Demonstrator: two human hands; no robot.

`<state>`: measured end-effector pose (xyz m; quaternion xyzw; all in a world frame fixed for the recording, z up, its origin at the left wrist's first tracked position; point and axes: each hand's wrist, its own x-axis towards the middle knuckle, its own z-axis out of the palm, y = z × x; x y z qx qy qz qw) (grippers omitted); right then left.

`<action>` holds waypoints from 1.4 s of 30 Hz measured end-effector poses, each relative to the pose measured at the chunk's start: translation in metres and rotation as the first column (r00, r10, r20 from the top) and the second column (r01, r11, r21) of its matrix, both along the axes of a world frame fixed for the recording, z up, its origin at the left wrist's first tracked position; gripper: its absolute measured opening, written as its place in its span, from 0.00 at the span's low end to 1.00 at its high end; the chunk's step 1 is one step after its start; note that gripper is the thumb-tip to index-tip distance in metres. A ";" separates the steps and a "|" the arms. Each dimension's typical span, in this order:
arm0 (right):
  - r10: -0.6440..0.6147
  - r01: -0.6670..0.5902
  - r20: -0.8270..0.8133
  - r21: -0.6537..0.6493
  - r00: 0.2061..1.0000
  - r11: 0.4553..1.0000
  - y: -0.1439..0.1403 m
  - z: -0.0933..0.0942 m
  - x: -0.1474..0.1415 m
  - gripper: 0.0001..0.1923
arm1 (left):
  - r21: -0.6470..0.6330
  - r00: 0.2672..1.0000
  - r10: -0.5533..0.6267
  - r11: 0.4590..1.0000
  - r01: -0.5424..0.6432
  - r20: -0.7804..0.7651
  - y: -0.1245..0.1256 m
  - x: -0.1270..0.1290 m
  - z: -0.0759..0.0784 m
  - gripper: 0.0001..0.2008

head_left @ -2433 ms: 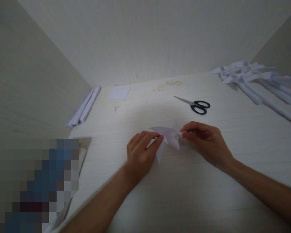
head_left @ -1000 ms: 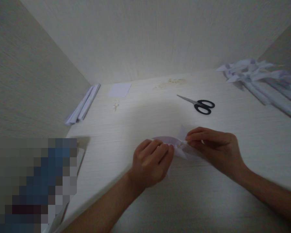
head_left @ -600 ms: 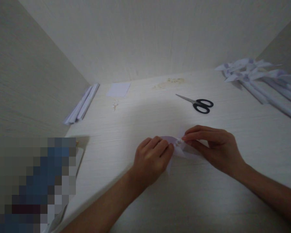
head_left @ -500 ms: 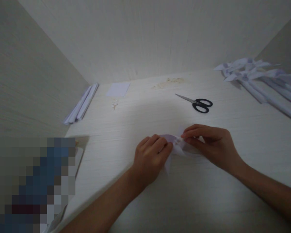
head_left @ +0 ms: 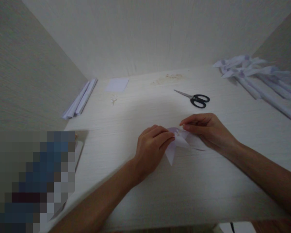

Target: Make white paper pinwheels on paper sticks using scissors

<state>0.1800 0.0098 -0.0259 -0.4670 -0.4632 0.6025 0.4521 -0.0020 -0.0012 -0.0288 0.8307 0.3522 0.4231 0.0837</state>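
A folded white paper pinwheel (head_left: 181, 141) lies in front of me, one pointed tip hanging toward my side. My left hand (head_left: 151, 147) is closed on its left part, with thumb and fingers pressed together on the paper. At its upper right, my right hand (head_left: 206, 129) is closed in a pinch beside the pinwheel's middle. Something small and pale shows at those fingertips, too small to name. Under the right hand a thin dark line runs along the table. Scissors (head_left: 194, 98) with black handles lie beyond my right hand, blades toward the left.
Several finished-looking paper pinwheels on rolled sticks (head_left: 264, 76) lie at the right. Rolled paper sticks (head_left: 83, 97) rest along the left wall. A square paper sheet (head_left: 117, 85) and small pale scraps (head_left: 113, 100) lie at the back left. A pixelated area covers the lower left.
The view has tilted a little, so the table's near edge now shows. The pinwheel's lower tip shows more plainly. My right fingertips remain pinched at the pinwheel's middle.
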 end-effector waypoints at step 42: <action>0.147 -0.164 -0.109 -0.167 0.983 0.972 0.000 0.007 -0.005 0.04 | -0.776 0.798 0.201 0.453 0.439 0.568 0.007 -0.002 0.016 0.06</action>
